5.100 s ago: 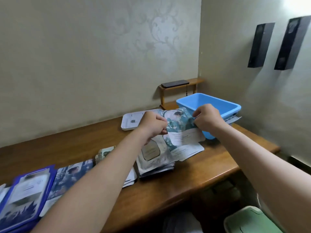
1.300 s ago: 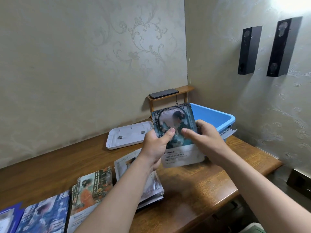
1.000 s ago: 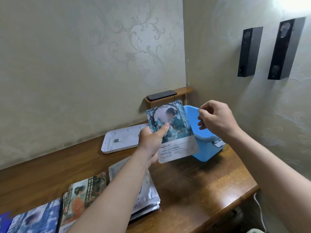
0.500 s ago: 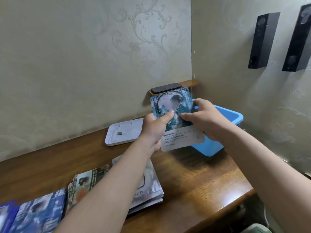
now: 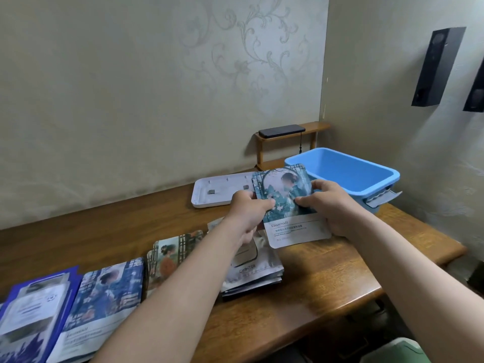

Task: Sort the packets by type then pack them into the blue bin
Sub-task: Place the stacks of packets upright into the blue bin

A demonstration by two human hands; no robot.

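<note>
Both hands hold a stack of teal packets [image 5: 285, 203] upright above the wooden desk, just left of the blue bin [image 5: 348, 176]. My left hand [image 5: 248, 213] grips the stack's left edge, my right hand [image 5: 332, 208] its right edge. The bin stands at the far right corner and looks empty inside. Below my hands lies a pile of silver packets [image 5: 251, 271]. Further left on the desk lie orange-figure packets [image 5: 170, 255], dark blue packets [image 5: 110, 292] and bright blue-bordered packets [image 5: 34, 310].
A white bin lid [image 5: 214, 192] lies flat behind my hands. A small wooden shelf [image 5: 290, 137] with a black phone stands in the corner. The wall rises close behind the bin. The desk's front edge [image 5: 327, 310] runs near my right forearm.
My right hand left the teal packets a second ago, then came back onto their right edge. The stack has dropped lower toward the desk, beside the bin.
</note>
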